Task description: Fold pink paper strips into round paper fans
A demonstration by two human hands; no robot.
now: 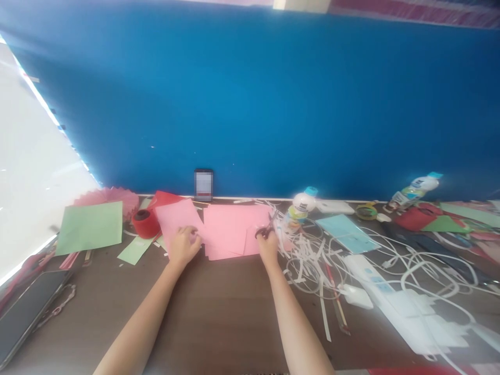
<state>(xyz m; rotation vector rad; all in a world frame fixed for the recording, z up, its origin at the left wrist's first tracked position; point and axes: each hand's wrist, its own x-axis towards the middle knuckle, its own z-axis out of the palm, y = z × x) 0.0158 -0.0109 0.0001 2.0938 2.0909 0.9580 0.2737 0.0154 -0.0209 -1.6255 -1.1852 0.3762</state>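
My left hand (186, 246) is closed, its fingers bent together over the lower right part of a loose pink paper sheet (177, 216). That sheet lies tilted and overlaps the left edge of a stack of pink paper (226, 229). Dark-handled scissors (265, 230) are in my right hand (269, 245), with fingers wrapped at the handles. Their blades point up and to the right, over the right edge of the stack. A smaller pink piece (252, 240) lies on the stack near the scissors. Just left of the loose sheet sits a red roll (145, 223) with a dark core.
White paper strips (308, 255) and cables (414, 271) spread at the right around a white power strip (386, 302). One bottle (300, 208) stands beyond my right hand; another (414, 191) leans farther right. Green paper (91, 226) and a phone (33, 307) lie left. A blue wall rises behind.
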